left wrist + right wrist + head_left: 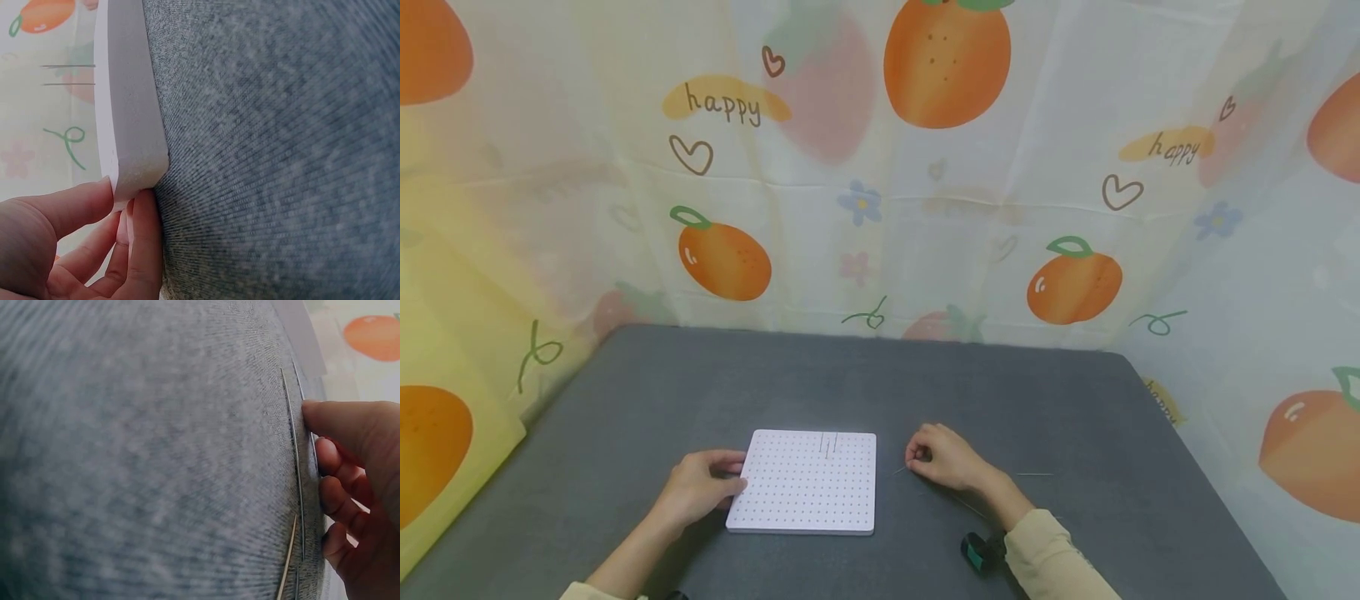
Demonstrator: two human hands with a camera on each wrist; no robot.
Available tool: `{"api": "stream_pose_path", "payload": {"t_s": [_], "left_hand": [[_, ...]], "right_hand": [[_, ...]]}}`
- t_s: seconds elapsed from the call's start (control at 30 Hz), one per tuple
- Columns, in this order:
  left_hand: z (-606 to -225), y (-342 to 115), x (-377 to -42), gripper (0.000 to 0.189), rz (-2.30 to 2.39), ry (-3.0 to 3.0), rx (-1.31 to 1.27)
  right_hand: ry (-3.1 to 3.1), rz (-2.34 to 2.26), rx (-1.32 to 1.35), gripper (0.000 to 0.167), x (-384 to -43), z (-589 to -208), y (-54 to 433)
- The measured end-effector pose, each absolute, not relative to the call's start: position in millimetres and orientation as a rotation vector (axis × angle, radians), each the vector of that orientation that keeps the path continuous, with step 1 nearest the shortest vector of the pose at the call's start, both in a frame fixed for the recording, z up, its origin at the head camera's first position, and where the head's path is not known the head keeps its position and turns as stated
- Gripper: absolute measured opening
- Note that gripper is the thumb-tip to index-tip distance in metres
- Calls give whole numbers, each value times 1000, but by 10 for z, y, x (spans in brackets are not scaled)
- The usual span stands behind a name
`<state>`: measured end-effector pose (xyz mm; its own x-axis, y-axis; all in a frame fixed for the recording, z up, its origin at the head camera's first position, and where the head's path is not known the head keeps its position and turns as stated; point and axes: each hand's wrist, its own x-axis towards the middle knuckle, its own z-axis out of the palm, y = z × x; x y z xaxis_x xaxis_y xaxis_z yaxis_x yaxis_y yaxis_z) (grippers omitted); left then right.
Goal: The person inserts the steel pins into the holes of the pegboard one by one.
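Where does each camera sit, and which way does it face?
Head: on the person's head, facing forward and down; it sees the white board, left hand and right hand.
Left wrist: on that wrist, looking along the white board edge-on, left hand close.
Right wrist: on that wrist, looking across the grey tabletop at thin rods, right hand close.
Head and left wrist views share the left hand gripping the white board.

Square white perforated board [132, 94] cropped at left-wrist view's twelve o'clock, thin tan stick [287, 557] cropped at right-wrist view's six
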<state>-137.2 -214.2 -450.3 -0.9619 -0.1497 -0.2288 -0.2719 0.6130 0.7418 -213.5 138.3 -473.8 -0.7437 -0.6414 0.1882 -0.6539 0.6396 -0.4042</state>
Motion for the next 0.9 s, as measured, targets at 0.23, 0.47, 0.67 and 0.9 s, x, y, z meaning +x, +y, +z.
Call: {"api": "stream_pose_path", "payload": {"t_s": [0.23, 0.47, 0.67, 0.9], "left_hand": [[-4497, -2131, -1357, 42, 1300, 2702, -345], [-4489, -2125, -1361, 42, 1301, 2691, -358], [-4491, -2124, -1364, 42, 1290, 2686, -364], [-4487, -2127, -1358, 42, 1288, 2689, -366]], "right_hand": [[-2844, 706, 1104, 9, -2128, -4714, 1366], [-2850, 717, 1066, 8, -2125, -4714, 1368], [-2880, 784, 1024, 7, -2117, -4715, 1368], [-2891, 912, 967, 6, -2095, -4663, 1324]]}}
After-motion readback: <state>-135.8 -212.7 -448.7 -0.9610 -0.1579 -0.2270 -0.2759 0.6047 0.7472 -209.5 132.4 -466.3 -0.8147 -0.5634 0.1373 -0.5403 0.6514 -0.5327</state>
